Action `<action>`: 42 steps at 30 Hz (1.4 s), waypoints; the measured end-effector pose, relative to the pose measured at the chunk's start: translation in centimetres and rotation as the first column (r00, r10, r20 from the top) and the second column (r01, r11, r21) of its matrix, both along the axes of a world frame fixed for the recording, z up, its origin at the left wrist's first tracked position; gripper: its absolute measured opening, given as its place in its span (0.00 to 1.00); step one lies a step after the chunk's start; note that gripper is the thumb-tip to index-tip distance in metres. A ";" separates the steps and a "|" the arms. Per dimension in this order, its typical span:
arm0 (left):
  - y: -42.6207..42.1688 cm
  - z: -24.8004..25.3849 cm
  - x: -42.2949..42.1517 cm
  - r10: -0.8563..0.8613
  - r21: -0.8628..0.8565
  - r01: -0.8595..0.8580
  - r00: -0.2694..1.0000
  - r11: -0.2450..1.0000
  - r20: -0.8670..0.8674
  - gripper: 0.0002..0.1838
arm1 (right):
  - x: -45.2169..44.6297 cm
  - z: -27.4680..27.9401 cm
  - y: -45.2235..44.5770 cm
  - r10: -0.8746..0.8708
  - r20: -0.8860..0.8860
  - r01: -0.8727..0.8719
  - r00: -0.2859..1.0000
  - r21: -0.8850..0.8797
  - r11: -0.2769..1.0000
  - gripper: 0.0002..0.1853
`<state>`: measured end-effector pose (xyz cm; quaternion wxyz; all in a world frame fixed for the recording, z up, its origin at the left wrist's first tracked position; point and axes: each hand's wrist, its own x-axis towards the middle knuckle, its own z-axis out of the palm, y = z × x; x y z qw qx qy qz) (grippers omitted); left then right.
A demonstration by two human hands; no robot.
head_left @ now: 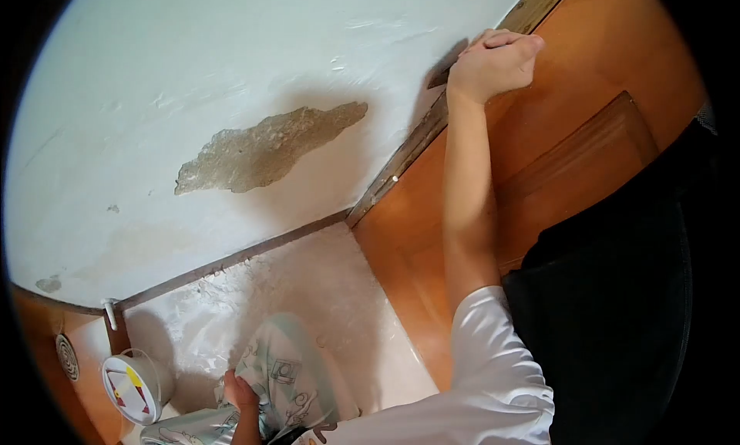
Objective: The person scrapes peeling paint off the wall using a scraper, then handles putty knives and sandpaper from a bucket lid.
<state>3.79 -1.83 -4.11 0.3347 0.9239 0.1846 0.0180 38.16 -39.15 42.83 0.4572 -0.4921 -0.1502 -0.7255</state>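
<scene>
My right hand (pixel 497 65) is raised at the end of an outstretched arm, closed in a fist at the wooden trim between the white wall (pixel 254 52) and the orange-brown door (pixel 555 152). A dark, flat-edged shape beside the fist lies against the wall; whether it is a tool's blade or a shadow, I cannot make out. What the fingers grip is hidden. Low down, my left hand (pixel 242 391) is beside my patterned trouser leg (pixel 289 368) with its fingers curled. Anything inside it does not show.
A patch of bare grey plaster (pixel 262 150) breaks the white wall. Dusty white residue covers the pale floor (pixel 231 291). A white lidded bucket (pixel 135 387) stands near a short white pipe (pixel 110 314). Black fabric (pixel 609 314) fills the right side.
</scene>
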 end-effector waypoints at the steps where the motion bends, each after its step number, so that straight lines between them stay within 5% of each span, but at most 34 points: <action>1: 0.0 0.0 0.0 0.000 0.001 0.000 0.999 1.000 0.035 0.17 | 0.3 0.5 -0.2 -0.100 0.077 0.101 0.992 -0.006 0.995 0.25; 4: -0.1 0.6 -0.3 -0.009 0.004 0.008 0.998 1.000 0.063 0.17 | -2.4 1.7 0.2 0.169 0.009 -0.169 0.986 0.127 0.978 0.25; 5: 0.1 0.9 -0.4 -0.037 0.003 0.037 0.998 0.999 0.059 0.16 | -0.2 0.8 -2.1 -0.169 0.019 0.169 0.985 -0.003 0.986 0.25; 6: 0.0 0.5 -0.5 -0.044 0.018 0.043 0.997 0.999 0.064 0.17 | 0.6 -0.3 -0.9 -0.117 -0.016 0.117 0.993 0.055 0.992 0.23; 8: 0.2 -0.5 -0.4 -0.036 0.057 0.031 0.995 0.998 0.089 0.17 | 0.9 -0.5 -0.5 -0.429 0.104 0.441 0.897 -0.160 0.883 0.22; 9: 0.4 -0.5 -0.1 -0.038 0.056 0.033 0.995 0.998 0.097 0.17 | 0.0 0.2 0.0 -0.212 0.071 0.217 0.975 -0.071 0.974 0.22; 11: 0.5 -0.4 -0.6 -0.052 0.044 0.048 0.994 0.998 0.093 0.17 | -2.8 2.2 0.9 0.240 0.052 -0.245 0.969 0.117 0.963 0.21; 14: -0.1 0.1 -0.1 0.007 0.005 -0.008 1.000 1.000 0.022 0.16 | 0.3 -1.3 1.2 -0.096 -0.052 0.092 0.994 -0.074 0.993 0.21; 16: -0.1 1.2 0.2 -0.020 0.001 0.020 0.999 1.000 -0.029 0.18 | -0.2 -4.1 1.3 0.004 0.019 0.000 1.000 -0.175 0.985 0.23; 20: -0.9 2.7 0.3 0.036 0.020 -0.035 0.998 0.999 -0.046 0.15 | -5.4 -10.7 2.1 0.286 -0.052 -0.279 0.957 0.120 0.953 0.23; 23: -0.3 1.8 0.2 0.007 -0.013 -0.009 0.991 1.000 -0.133 0.18 | -10.8 -18.8 4.0 0.434 -0.272 -0.276 0.859 0.466 0.840 0.23; 24: -0.1 0.5 0.1 0.013 0.017 -0.012 0.998 1.000 -0.068 0.17 | -12.2 -23.6 3.3 0.231 -0.454 -0.105 0.860 0.286 0.952 0.22; 26: -0.2 0.8 -0.3 0.028 0.086 -0.023 0.998 0.996 -0.056 0.16 | -16.6 -28.8 3.4 0.083 -0.666 0.057 0.741 0.186 0.981 0.21; 27: -0.6 2.9 0.3 -0.007 0.242 0.107 0.924 0.964 -0.381 0.14 | -18.9 -31.6 3.3 0.031 -0.749 0.124 0.662 0.151 0.981 0.20; 28: -0.8 2.5 -0.1 0.056 0.133 -0.029 0.978 0.991 -0.201 0.13 | -20.7 -33.5 3.3 -0.018 -0.818 0.182 0.575 0.107 0.977 0.20; 29: -0.3 1.5 -0.1 0.036 0.216 0.021 0.966 0.976 -0.256 0.15 | -22.4 -35.4 3.1 0.035 -0.852 0.171 0.522 0.145 0.975 0.19; 30: 0.2 0.7 -0.7 -0.028 0.082 0.032 0.999 0.996 -0.047 0.17 | -24.3 -36.8 2.9 0.086 -0.879 0.162 0.469 0.181 0.970 0.19; 31: -0.3 2.4 -0.3 -0.046 0.077 0.057 0.990 0.995 -0.131 0.18 | -25.9 -38.1 2.7 0.134 -0.901 0.154 0.413 0.214 0.965 0.18; 32: -0.2 0.8 -0.6 -0.018 0.088 0.017 1.000 0.996 0.008 0.17 | -26.9 -39.0 2.4 0.057 -0.927 0.170 0.372 0.129 0.977 0.18; 33: 0.4 -0.3 -0.6 -0.006 0.108 0.020 0.992 0.994 -0.129 0.18 | -28.1 -39.7 2.3 -0.019 -0.948 0.177 0.319 0.040 0.983 0.17; 35: 0.0 1.0 -0.7 -0.055 0.098 0.052 0.998 0.994 0.026 0.19 | -29.9 -37.3 3.1 0.000 -0.987 0.141 0.160 0.023 0.990 0.15; 42: 0.1 1.9 -0.7 -0.064 0.018 0.063 0.995 0.998 0.076 0.19 | -34.0 -39.4 4.3 -0.215 -0.969 0.215 0.124 -0.186 0.959 0.09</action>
